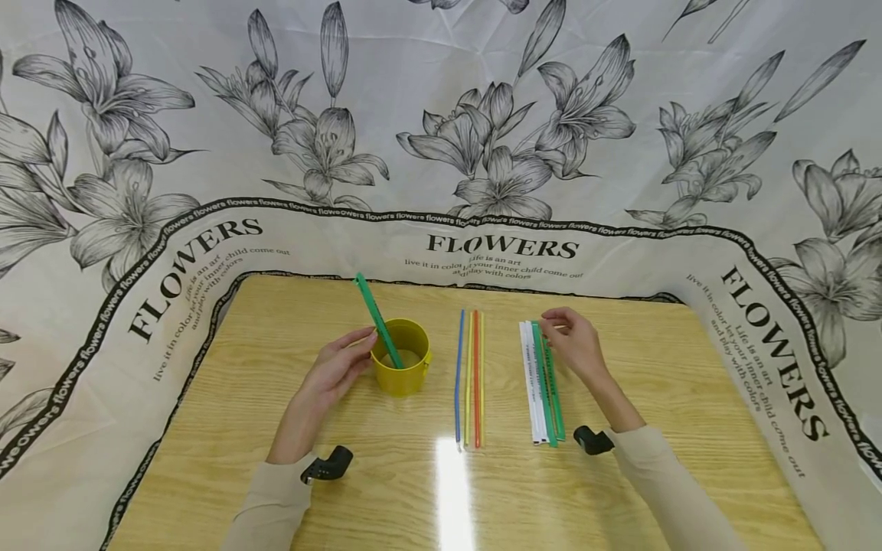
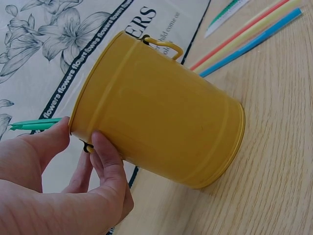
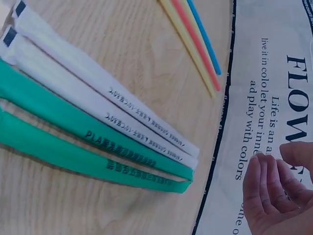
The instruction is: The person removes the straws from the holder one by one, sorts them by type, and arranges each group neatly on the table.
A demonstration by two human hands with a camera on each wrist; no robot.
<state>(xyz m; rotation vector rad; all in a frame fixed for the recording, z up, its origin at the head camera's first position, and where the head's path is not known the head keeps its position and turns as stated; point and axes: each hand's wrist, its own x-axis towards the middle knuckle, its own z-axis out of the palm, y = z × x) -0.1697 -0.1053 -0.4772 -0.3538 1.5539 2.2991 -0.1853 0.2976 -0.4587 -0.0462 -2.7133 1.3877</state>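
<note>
My left hand (image 1: pixel 335 371) holds a small yellow metal bucket (image 1: pixel 402 383) by its near-left rim, thumb at the rim and fingers on the outer side. A green paper-wrapped straw (image 1: pixel 375 314) leans inside the bucket, its top sticking out well past the rim. My right hand (image 1: pixel 574 348) hovers at the far end of a row of wrapped straws, fingers loosely bent. Nothing lies between those fingers in the right wrist view. Two white wrapped straws (image 3: pixel 93 83) and two green wrapped straws (image 3: pixel 83 129) make up that row, side by side on the table.
Between bucket and wrapped straws lie bare straws: a blue straw (image 1: pixel 458 367), a red straw (image 1: pixel 476 383) and yellow straws (image 1: pixel 468 390). Beneath everything is a wooden table (image 1: pixel 386 490). A flower-printed cloth (image 1: pixel 372 237) rises behind and along the sides.
</note>
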